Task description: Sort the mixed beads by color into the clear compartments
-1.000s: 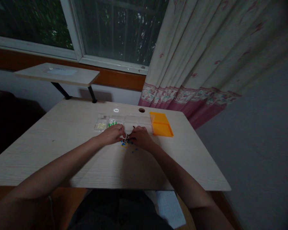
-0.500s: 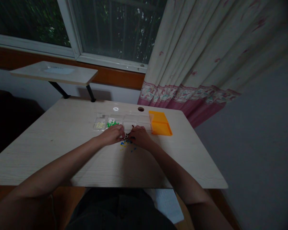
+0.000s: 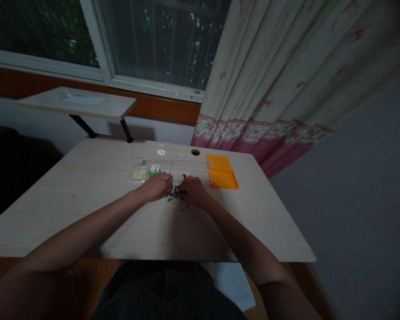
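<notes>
A small pile of dark pieces lies on the table between my two hands, with blue and yellow pieces scattered on its near side. My left hand is at the pile's left edge, fingers bent inward and closed. From the right, my right hand reaches over the pile with its fingers curled down and closed. What either hand's fingertips hold is too small to make out. Just beyond are clear boxes: one with pale yellow pieces, another with green pieces. A dark piece shows at a further clear box.
An open orange box stands at the right end of the clear boxes. The wooden table has a cable hole near its back edge. A raised shelf stands at the back left. A curtain hangs behind the table.
Both hands stay over the pile, with only slight finger movement. The pieces by the left fingertips look slightly shifted. The boxes have not moved.
</notes>
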Available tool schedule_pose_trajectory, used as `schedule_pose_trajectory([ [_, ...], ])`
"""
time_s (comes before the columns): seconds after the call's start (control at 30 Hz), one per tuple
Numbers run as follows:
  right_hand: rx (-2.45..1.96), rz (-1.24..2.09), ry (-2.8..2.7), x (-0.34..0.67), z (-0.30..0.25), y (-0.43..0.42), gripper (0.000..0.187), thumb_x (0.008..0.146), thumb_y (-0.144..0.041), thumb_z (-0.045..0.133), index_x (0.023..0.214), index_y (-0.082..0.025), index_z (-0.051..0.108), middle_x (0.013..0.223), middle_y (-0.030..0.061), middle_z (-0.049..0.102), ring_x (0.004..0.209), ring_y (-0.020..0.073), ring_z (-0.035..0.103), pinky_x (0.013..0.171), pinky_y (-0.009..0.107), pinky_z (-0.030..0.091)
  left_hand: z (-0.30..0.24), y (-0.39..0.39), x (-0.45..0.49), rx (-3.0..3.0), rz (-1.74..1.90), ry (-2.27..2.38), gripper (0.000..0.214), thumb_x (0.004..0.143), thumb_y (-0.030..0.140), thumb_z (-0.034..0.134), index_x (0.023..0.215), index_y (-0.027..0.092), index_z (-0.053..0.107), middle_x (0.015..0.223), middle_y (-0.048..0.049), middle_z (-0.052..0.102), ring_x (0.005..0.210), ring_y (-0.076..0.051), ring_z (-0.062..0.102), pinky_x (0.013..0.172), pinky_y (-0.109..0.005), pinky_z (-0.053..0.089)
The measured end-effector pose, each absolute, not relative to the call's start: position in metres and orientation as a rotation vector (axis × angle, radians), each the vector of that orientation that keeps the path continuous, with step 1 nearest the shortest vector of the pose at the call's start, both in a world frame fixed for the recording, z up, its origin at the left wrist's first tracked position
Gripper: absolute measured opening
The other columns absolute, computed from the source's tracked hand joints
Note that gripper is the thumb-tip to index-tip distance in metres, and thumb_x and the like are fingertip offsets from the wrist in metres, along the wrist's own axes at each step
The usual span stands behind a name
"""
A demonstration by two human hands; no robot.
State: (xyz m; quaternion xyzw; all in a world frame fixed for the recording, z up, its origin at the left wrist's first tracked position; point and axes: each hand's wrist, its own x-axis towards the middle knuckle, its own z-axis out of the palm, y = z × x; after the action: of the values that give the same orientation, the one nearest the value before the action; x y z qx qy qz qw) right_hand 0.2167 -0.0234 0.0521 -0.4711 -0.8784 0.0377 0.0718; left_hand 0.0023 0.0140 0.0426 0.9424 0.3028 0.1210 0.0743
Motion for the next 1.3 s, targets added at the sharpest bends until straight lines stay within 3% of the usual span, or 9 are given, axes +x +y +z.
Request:
schedule_pose_trajectory([
  [0.23, -1.439, 0.149, -2.623, 0.220, 0.051, -0.024, 0.013, 0.083, -0.025, 0.064, 0.088, -0.025, 0.076, 0.093, 0.0037, 0.072, 0.101, 0.0208, 0.057, 0.087, 0.033, 0.037, 0.044, 0.009, 0.002, 2.821, 0.337, 0.912, 0.011, 0.081, 0.023, 0.064, 0.090, 0.023, 0.071, 0.095, -0.0072, 0.060, 0.093, -0.023, 0.056, 0.079, -0.032, 0.042],
  [0.53, -1.404, 0.158, -2.602, 0.221, 0.046, -0.025, 0.011, 0.081, -0.023, 0.067, 0.088, -0.026, 0.076, 0.097, 0.0035, 0.071, 0.107, 0.0224, 0.056, 0.092, 0.035, 0.036, 0.036, 0.009, -0.001, 2.782, 0.409, 0.892, 0.011, 0.085, 0.021, 0.060, 0.087, 0.018, 0.070, 0.089, -0.0073, 0.060, 0.090, -0.020, 0.057, 0.081, -0.031, 0.044],
  [0.77, -1.372, 0.264, -2.573, 0.231, 0.048, -0.018, 0.009, 0.081, -0.025, 0.070, 0.087, -0.025, 0.076, 0.093, 0.0026, 0.072, 0.098, 0.0193, 0.058, 0.090, 0.031, 0.038, 0.030, 0.006, -0.004, 2.689, 0.543, 0.969, 0.017, 0.090, 0.024, 0.055, 0.087, 0.016, 0.070, 0.088, -0.0074, 0.061, 0.090, -0.019, 0.058, 0.084, -0.030, 0.045],
  [1.13, -1.399, 0.213, -2.346, 0.255, 0.071, 0.029, 0.013, 0.086, -0.032, 0.067, 0.084, -0.023, 0.076, 0.096, 0.0034, 0.071, 0.101, 0.0187, 0.055, 0.093, 0.032, 0.033, 0.064, 0.044, 0.013, 2.613, 0.806, 1.058, 0.019, 0.089, 0.027, 0.055, 0.091, 0.018, 0.072, 0.091, -0.0067, 0.059, 0.091, -0.019, 0.057, 0.087, -0.031, 0.045],
  [1.3, -1.490, 0.173, -2.360, 0.242, 0.072, 0.042, 0.012, 0.085, -0.027, 0.065, 0.085, -0.024, 0.077, 0.098, 0.0038, 0.071, 0.104, 0.0204, 0.053, 0.091, 0.032, 0.032, 0.051, 0.062, 0.028, 2.658, 0.792, 1.111, 0.018, 0.086, 0.026, 0.057, 0.087, 0.016, 0.072, 0.090, -0.0080, 0.059, 0.092, -0.021, 0.057, 0.087, -0.033, 0.046],
])
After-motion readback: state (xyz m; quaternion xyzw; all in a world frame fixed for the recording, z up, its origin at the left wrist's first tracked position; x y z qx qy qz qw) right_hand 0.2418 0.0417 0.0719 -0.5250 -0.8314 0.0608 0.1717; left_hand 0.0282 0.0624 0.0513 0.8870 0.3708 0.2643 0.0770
